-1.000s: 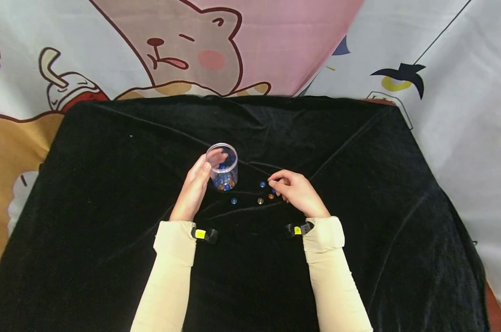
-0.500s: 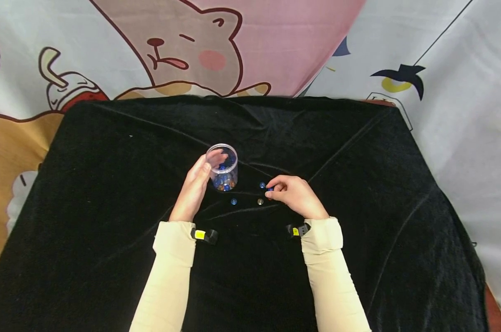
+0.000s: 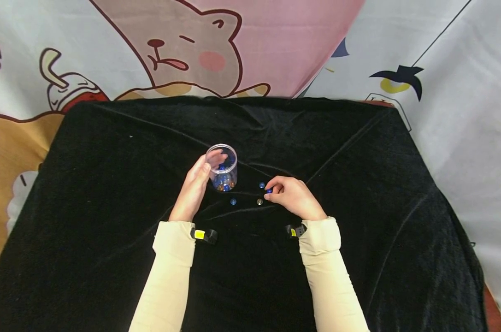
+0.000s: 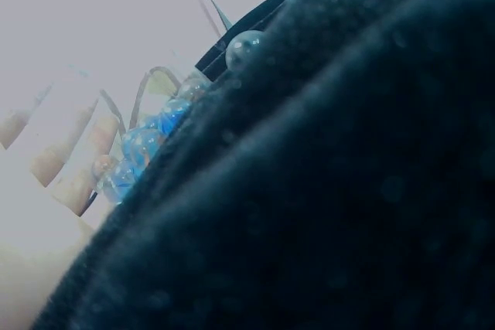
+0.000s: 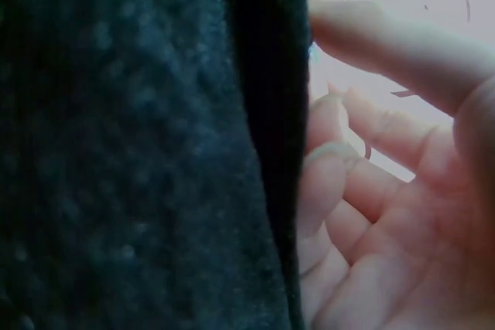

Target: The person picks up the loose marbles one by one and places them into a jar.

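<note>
On the left, a clear plastic jar (image 3: 222, 168) stands on the black cloth with several blue and orange glass marbles in its bottom. My left hand (image 3: 195, 186) grips the jar's left side, fingers behind and thumb in front. In the left wrist view, marbles (image 4: 143, 144) show through the jar wall beside the fingers. My right hand (image 3: 293, 196) is low over the cloth, its thumb and index finger pinching a dark blue marble (image 3: 269, 191). Close by lie a blue marble (image 3: 262, 185) and a clear amber marble (image 3: 260, 201). Another blue marble (image 3: 233, 201) sits nearer the jar.
Black velvety cloth (image 3: 250, 267) with creases covers the table. A printed curtain (image 3: 291, 41) hangs behind the table's far edge. In both wrist views, cloth folds hide much of the scene.
My right hand has moved slightly down and left, and its fingers have closed around the dark blue marble, which shifted left. The orange marble beside it is now hidden. The left hand and jar stay put.
</note>
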`<state>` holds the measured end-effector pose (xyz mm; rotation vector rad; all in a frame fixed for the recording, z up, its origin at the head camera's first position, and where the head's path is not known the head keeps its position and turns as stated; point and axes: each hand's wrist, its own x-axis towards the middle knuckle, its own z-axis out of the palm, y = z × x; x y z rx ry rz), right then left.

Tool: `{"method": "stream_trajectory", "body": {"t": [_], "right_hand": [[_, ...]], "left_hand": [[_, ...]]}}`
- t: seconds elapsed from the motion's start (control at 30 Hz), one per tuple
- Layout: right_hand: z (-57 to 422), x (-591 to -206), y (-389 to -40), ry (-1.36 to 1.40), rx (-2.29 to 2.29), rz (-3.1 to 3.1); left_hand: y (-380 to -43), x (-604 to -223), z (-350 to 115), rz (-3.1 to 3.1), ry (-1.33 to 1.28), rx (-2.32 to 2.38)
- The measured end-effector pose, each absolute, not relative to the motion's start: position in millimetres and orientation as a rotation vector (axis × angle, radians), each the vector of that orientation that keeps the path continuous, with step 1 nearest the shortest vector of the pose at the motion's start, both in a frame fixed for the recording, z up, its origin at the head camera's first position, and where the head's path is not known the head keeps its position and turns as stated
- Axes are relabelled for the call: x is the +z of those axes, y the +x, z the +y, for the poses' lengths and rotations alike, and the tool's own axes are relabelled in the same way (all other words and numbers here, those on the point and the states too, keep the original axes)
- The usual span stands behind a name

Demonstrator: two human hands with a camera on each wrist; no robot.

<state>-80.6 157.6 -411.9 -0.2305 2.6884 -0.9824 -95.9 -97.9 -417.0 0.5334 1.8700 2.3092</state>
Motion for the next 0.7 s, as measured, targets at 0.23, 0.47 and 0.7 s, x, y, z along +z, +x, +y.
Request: {"method": "stream_trajectory", "body": {"t": [0.23,0.47,0.7], "right_hand": [[155.7,-412.5,-80.4,-0.273,-0.947,2.776],[157.5,-412.8,-81.7,-0.172,-1.045,2.714],[160.1,-414.9,-83.1,-0.113,-1.238,2.625]], "left_hand": [[-97.0,-418.5,-98.3,1.864,0.535,2.309],[-97.0,-418.5,-98.8,1.868,0.532,2.307],[-96.6,-417.3,-98.6,1.87,0.531,2.303]]}}
